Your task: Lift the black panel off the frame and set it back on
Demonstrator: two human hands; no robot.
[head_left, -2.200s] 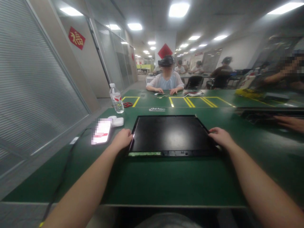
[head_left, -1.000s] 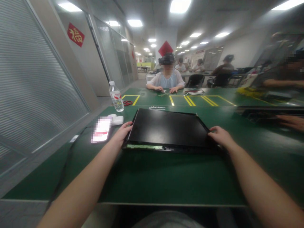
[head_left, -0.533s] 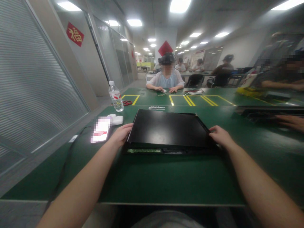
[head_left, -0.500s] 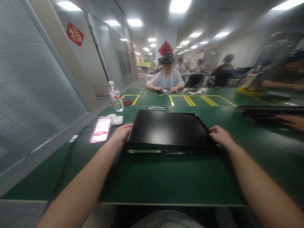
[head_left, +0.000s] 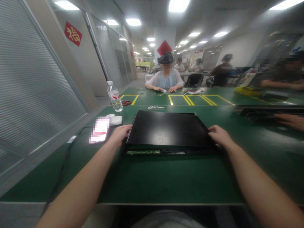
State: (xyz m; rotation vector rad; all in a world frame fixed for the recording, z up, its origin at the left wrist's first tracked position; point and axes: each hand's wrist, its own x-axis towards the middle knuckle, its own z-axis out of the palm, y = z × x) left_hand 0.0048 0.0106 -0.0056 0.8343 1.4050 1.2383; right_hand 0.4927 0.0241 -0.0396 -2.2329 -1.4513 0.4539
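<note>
A black flat display panel (head_left: 166, 128) lies over a black frame (head_left: 190, 152) on the green table. Along the frame's near edge a strip of green circuit board (head_left: 143, 152) shows, with a gap between it and the panel's lower edge. My left hand (head_left: 123, 133) grips the panel's left edge, its fingertips partly hidden behind that side. At the right edge, my right hand (head_left: 218, 134) has its fingers closed on the panel, thumb side up. What lies beneath the panel is hidden.
To the left are a lit phone (head_left: 101, 129), a white case (head_left: 116, 119), a water bottle (head_left: 115, 97) and red-handled scissors (head_left: 126, 102). Small white pieces (head_left: 155, 108) lie beyond the panel. A person (head_left: 165, 76) sits opposite; another person's hand (head_left: 291, 120) is at right.
The view has shifted very slightly. Both hands keep their hold, and the panel stays in nearly the same place on the frame.
</note>
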